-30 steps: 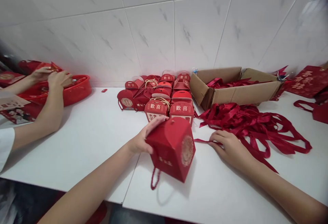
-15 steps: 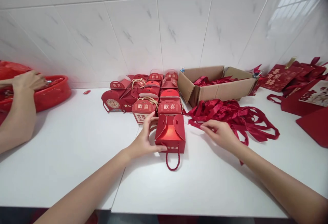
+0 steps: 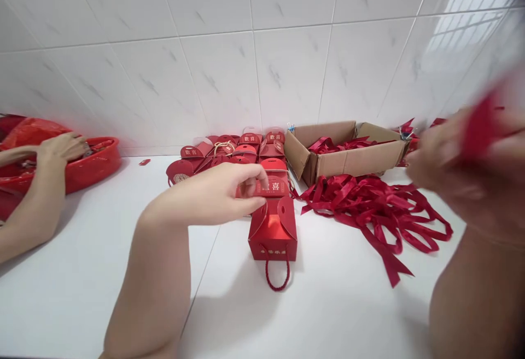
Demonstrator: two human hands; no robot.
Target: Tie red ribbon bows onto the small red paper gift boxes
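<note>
A small red box [image 3: 273, 233] with a rope handle stands on the white table, its curved flaps raised. Above its upper left side is my left hand [image 3: 223, 192], fingers curled but apart, holding nothing. My right hand [image 3: 463, 167] is raised close to the camera at the right, blurred, with a piece of red ribbon [image 3: 479, 129] in its closed fingers. A tangled pile of red ribbons [image 3: 361, 206] lies between the box and my right hand. Behind the box, more red boxes [image 3: 275, 166] stand in rows, partly hidden by my left hand.
An open cardboard box [image 3: 353, 156] holding red ribbon stands against the tiled wall. At the left, another person's hands [image 3: 61, 148] reach into a red basin [image 3: 96, 167]. A small red scrap [image 3: 144, 162] lies near the wall.
My left hand has let go of the red box and lifted above it. My right hand has risen to the right with ribbon, away from the pile. The view has tilted up slightly.
</note>
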